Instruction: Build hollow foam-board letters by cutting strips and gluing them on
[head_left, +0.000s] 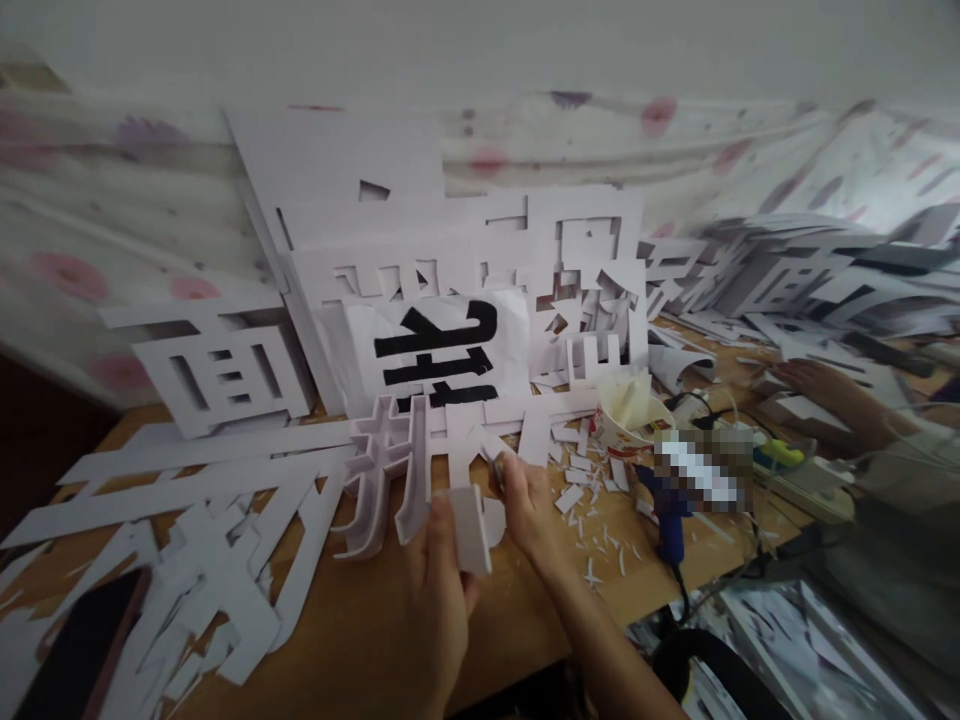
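Note:
My left hand (442,580) grips a small white foam board piece (468,530) between thumb and fingers, above the table front. Close by on the right, my right hand (525,505) is closed in a pinch on something small and dark that I cannot make out. A white foam board character (382,485) with raised side walls stands just left of my hands. Behind it, a paper sheet with a black printed character (442,350) leans against cut-out white boards (480,240). A rounded white piece (493,522) shows between my hands.
White strips and offcuts (225,560) cover the table's left side, beside a phone (82,640). To the right are a paper cup (630,420), small scraps (577,490), a blue glue gun (670,520) and cables. A co-worker's hand (817,385) rests among boards at far right.

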